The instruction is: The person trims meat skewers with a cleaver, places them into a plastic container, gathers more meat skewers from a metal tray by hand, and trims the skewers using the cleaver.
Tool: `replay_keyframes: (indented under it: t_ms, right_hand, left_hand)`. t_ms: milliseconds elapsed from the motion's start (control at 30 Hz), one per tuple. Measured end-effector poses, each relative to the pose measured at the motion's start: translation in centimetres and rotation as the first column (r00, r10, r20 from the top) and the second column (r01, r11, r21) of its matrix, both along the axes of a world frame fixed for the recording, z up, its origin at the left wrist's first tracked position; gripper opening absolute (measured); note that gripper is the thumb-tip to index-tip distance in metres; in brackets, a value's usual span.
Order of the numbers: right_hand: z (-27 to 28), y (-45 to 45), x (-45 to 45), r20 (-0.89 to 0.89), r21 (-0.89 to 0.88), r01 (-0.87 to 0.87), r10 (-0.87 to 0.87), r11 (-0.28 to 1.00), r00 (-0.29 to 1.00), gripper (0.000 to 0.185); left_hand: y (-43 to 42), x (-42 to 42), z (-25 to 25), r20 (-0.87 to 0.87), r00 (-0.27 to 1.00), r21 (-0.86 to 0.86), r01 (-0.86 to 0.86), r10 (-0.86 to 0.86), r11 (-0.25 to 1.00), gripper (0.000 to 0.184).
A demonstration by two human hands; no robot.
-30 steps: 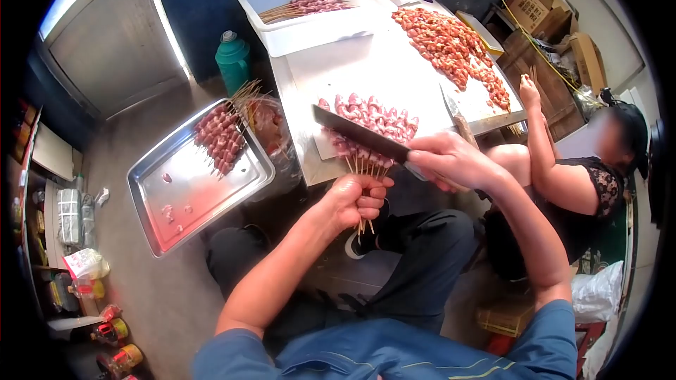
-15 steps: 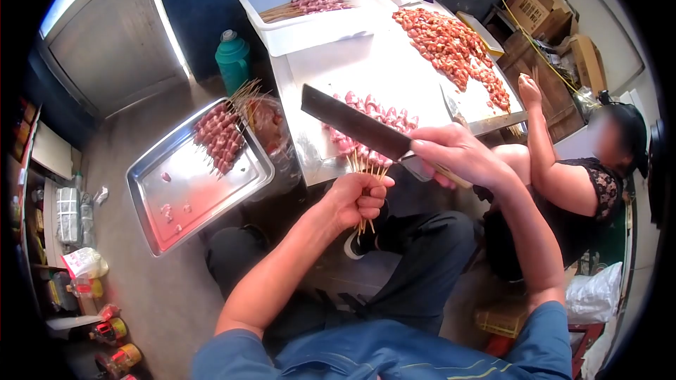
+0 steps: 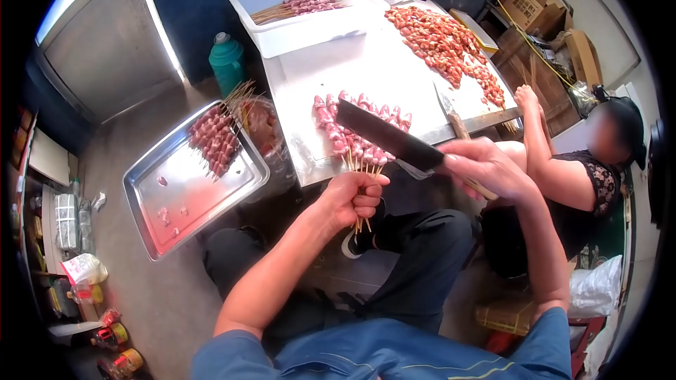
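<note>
My left hand (image 3: 352, 198) is wrapped round the stick ends of a bunch of meat skewers (image 3: 329, 127), just off the table's front edge. Their pink meat ends fan out over the white tabletop. In my right hand (image 3: 486, 167) is a cleaver (image 3: 384, 135), gripped by its wooden handle. Its dark blade points up and left, above the skewers, and covers part of the meat; I cannot tell whether it touches. Another knife (image 3: 451, 109) with a wooden handle lies on the table to the right.
A white tub (image 3: 303, 17) of skewers stands at the table's back left. Cut meat (image 3: 443, 42) is heaped at the right. Left of the table is a metal tray (image 3: 151, 200) with skewers, near a green flask (image 3: 227, 63). A co-worker (image 3: 563, 169) sits at the right.
The cleaver and my right hand have shifted right and slightly down, uncovering more of the skewered meat. My left hand keeps its hold on the sticks. The view has moved slightly.
</note>
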State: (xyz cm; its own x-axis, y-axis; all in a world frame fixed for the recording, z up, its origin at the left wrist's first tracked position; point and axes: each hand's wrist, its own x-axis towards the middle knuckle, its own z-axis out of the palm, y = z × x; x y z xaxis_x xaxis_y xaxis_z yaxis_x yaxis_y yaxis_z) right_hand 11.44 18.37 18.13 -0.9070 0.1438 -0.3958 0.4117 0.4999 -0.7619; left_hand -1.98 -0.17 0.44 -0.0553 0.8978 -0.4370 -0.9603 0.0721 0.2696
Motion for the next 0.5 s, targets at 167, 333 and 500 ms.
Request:
replay_keyframes:
  t_ms: [167,333,500]
  right_hand:
    - [-2.2,-2.0,-4.4,0.042,0.034,-0.014,0.013,0.999,0.999,0.034]
    - [-1.5,0.9,-0.8,0.186,0.02,0.0,-0.003,1.0,0.983,0.033]
    - [-0.1,0.0,1.7,0.117,-0.033,0.053,-0.049,0.998,0.992,0.037]
  left_hand:
    - [-0.1,0.0,-0.3,0.005,1.0,0.015,-0.009,0.009,1.0,0.016]
    - [0.0,0.1,-0.4,0.02,1.0,-0.012,-0.021,0.022,1.0,0.016]
    - [0.2,0.0,-0.7,-0.015,1.0,0.007,-0.002,0.002,1.0,0.019]
